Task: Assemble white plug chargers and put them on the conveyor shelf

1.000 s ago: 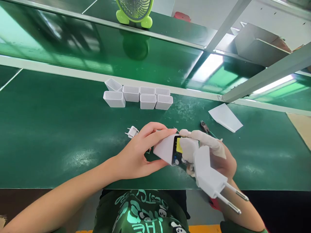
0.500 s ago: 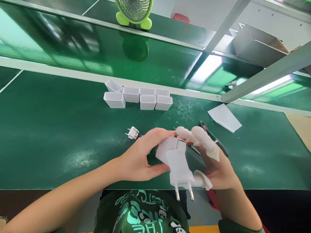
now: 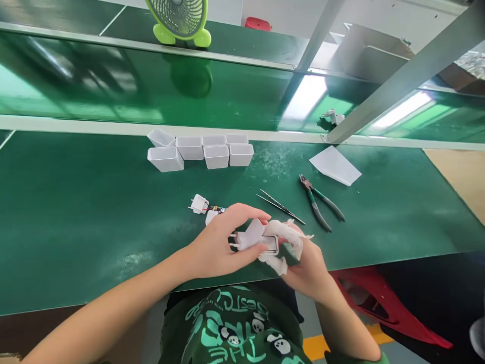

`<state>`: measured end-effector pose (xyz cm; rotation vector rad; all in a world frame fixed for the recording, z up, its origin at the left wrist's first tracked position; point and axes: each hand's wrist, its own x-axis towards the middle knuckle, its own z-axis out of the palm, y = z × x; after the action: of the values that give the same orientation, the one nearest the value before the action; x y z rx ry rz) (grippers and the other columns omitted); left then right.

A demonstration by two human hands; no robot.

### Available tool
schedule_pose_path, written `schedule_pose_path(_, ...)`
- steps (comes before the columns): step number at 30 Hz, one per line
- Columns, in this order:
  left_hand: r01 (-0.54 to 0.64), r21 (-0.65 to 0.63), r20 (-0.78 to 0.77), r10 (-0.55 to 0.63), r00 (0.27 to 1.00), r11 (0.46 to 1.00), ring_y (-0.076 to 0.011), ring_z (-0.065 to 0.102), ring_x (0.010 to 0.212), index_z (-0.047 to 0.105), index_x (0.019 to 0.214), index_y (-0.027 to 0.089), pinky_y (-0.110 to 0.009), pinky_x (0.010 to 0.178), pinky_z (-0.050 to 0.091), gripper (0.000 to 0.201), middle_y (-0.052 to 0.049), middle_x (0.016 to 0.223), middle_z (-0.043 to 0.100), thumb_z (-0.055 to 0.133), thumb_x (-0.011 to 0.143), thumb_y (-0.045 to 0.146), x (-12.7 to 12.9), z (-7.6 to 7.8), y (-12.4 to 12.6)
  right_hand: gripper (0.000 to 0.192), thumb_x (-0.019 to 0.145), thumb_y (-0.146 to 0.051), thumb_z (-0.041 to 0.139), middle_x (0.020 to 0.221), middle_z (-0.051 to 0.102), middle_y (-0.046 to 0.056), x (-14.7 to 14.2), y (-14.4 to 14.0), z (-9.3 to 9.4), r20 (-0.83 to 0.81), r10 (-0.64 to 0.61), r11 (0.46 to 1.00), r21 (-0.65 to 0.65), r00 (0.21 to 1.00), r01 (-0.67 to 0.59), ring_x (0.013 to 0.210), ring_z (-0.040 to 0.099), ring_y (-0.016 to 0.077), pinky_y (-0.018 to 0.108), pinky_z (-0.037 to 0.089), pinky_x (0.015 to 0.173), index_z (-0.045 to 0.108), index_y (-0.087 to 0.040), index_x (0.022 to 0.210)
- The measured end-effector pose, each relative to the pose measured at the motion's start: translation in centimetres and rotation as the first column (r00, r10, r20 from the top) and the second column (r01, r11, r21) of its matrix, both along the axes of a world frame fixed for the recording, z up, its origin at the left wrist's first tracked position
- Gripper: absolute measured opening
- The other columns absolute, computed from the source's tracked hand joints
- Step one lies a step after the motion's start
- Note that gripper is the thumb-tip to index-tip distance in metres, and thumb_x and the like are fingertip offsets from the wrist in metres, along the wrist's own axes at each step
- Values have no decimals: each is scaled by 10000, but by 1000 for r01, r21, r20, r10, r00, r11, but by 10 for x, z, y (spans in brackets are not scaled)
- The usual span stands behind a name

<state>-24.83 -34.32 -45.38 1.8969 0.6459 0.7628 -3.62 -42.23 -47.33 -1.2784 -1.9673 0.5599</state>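
Between both hands is a white two-pin plug housing point(image 3: 250, 235), its pins pointing left and its open end towards the right. My left hand point(image 3: 212, 247) is closed on it, thumb below and fingers above. My right hand point(image 3: 308, 265) wears loose white covers on its thumb and fingers and pinches the housing near the open end. Just beyond my left hand lies another white plug part point(image 3: 199, 203) with a red wire and a small circuit board point(image 3: 217, 209); a second white piece point(image 3: 211, 217) is partly hidden by my fingers.
Tweezers point(image 3: 281, 207) and green-handled cutting pliers point(image 3: 318, 198) lie on the green bench point(image 3: 94, 217). Several open white housings point(image 3: 165, 159) stand in two rows at the back. A white sheet point(image 3: 335, 166) lies right. A green fan point(image 3: 180, 20) sits on the shelf.
The housing has turned from pins pointing towards me to pins pointing left, and is lower and closer to the bench. My right hand has drawn in, uncovering the tweezers and pliers. The view has shifted.
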Motion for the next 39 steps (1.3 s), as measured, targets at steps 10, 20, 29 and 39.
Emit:
schedule_pose_path(10, -66, 371, 53, 50, 997, 926, -170, 677, 1058, 527, 1330, 193, -302, 901, 603, 472, -116, 1235, 660, 627, 882, 85, 1, -7, -4, 595, 839, -184, 702, 1011, 714, 50, -14, -24, -35, -247, -289, 956, -30, 925, 291, 782, 679, 175, 448, 592, 858, 469, -282, 1377)
schedule_pose_path(20, -62, 784, 48, 39, 998, 617, -195, 721, 959, 608, 1251, 103, -329, 818, 608, 364, -109, 1080, 771, 590, 895, 25, 1, -16, 2, 441, 863, -204, 669, 837, 667, 15, -15, -22, -41, -212, -394, 912, 31, 894, 409, 763, 673, 182, 404, 612, 767, 515, -258, 1273)
schedule_pose_path(29, 22, 834, -63, 56, 996, 552, -188, 676, 844, 630, 1200, 118, -310, 708, 554, 278, -104, 993, 738, 544, 937, 89, 3, -23, -2, 550, 844, -208, 685, 1085, 683, 73, -13, -17, -38, -252, -359, 933, -66, 899, 354, 734, 677, 146, 330, 612, 742, 459, -251, 1344)
schedule_pose_path(39, 89, 833, -147, 63, 987, 546, -190, 638, 813, 614, 1188, 130, -322, 712, 534, 254, -74, 910, 698, 533, 951, 87, 8, -22, -5, 466, 858, -139, 613, 1072, 663, 98, -10, -16, -41, -80, -302, 930, 192, 950, 312, 912, 689, 226, 405, 604, 779, 493, -249, 1294)
